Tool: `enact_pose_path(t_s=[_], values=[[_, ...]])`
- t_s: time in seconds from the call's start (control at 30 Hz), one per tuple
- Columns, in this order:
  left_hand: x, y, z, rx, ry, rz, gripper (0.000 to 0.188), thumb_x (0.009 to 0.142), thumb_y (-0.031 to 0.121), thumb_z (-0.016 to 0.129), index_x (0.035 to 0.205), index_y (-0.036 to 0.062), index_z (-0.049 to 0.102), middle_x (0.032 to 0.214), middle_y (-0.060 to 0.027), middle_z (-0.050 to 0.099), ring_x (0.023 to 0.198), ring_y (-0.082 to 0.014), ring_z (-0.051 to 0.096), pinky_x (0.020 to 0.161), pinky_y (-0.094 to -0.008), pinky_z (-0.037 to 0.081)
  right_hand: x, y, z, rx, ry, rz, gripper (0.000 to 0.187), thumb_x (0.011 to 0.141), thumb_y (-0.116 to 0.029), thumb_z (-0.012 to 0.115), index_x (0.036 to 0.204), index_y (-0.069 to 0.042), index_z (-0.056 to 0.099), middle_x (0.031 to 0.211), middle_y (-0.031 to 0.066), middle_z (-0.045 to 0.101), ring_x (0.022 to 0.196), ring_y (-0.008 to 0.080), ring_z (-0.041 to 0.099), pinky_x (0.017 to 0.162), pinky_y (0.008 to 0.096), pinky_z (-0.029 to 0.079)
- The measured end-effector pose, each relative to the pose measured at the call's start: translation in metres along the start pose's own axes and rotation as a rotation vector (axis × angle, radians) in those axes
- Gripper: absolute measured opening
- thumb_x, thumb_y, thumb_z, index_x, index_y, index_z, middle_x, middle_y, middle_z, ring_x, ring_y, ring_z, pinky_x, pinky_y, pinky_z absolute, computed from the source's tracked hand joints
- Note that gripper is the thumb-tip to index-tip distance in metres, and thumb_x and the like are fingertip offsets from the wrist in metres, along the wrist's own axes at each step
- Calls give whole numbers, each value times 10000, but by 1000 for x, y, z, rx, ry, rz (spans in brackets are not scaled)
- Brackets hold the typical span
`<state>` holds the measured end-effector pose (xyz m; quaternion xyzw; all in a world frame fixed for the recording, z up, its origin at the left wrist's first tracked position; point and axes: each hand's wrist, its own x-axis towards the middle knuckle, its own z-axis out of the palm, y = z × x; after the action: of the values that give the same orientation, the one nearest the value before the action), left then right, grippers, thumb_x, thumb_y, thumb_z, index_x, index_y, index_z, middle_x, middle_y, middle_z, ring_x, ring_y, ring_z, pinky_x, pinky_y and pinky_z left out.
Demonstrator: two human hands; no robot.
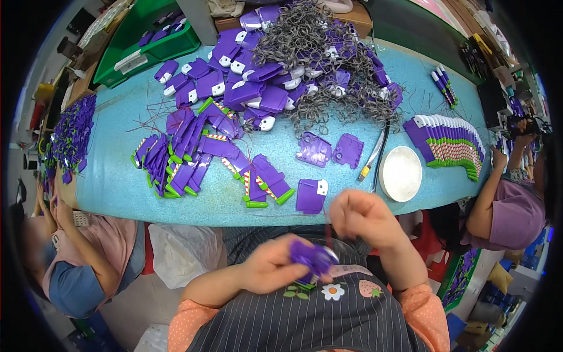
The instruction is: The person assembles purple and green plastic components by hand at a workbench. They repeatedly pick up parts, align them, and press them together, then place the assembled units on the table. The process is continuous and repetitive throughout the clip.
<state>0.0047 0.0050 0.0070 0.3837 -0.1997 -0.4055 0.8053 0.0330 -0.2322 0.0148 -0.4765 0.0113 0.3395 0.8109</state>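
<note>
Two bare hands at work off the near edge of the counter; one purple piece in the left.
Left hand: fingers closed round the purple piece, which is tilted in front of the striped apron (motion blur; its far end shows white). Right hand: raised just beside it, fingers curled in toward the thumb; cannot tell whether they pinch the faint reddish strand near the tips. On the counter just beyond: a purple shell with a white corner, lying flat, with a white dish to its right and a yellow-tipped tool between the two, farther back. Left: a heap of purple and green parts. Far side: grey rings heaped over purple-and-white shells. Right: a fanned row of assembled pieces.
</note>
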Motion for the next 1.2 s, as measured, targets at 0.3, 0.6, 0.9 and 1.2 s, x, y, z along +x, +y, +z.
enact_pose_path(t_s=[0.3, 0.6, 0.9, 1.2], values=[[-7, -8, 5, -174, 468, -249, 454, 905, -43, 418, 1338, 7, 292, 1217, -172, 519, 1087, -251, 569, 922, -361, 469, -7, 25, 7, -841, 557, -347, 238, 842, -43, 619, 1024, 4, 473, 832, 93, 571, 625, 179, 585, 565, 264, 467], [5, -14, 8, -49, 321, -264, 539, 852, -103, 410, 1356, 5, 252, 1244, -138, 485, 1131, -231, 545, 960, -348, 449, -3, 30, 22, -287, 162, -160, 250, 833, 33, 598, 1081, 32, 561, 1127, 117, 498, 644, 56, 527, 506, 177, 422], [6, -11, 5, 122, 335, -272, 389, 927, 3, 424, 1299, -35, 318, 1167, -136, 537, 1091, -208, 567, 909, -312, 479, -3, 33, 32, -346, 297, -94, 284, 823, -2, 637, 1079, 36, 520, 1080, 108, 531, 662, 58, 554, 516, 175, 448], [11, -8, 13, 329, 358, -34, 242, 945, 69, 452, 1142, -68, 424, 902, -120, 655, 804, -110, 627, 699, -240, 509, -8, 35, 28, 262, 222, -13, 195, 816, -59, 677, 925, -37, 517, 864, 8, 543, 808, 77, 541, 738, 242, 445]])
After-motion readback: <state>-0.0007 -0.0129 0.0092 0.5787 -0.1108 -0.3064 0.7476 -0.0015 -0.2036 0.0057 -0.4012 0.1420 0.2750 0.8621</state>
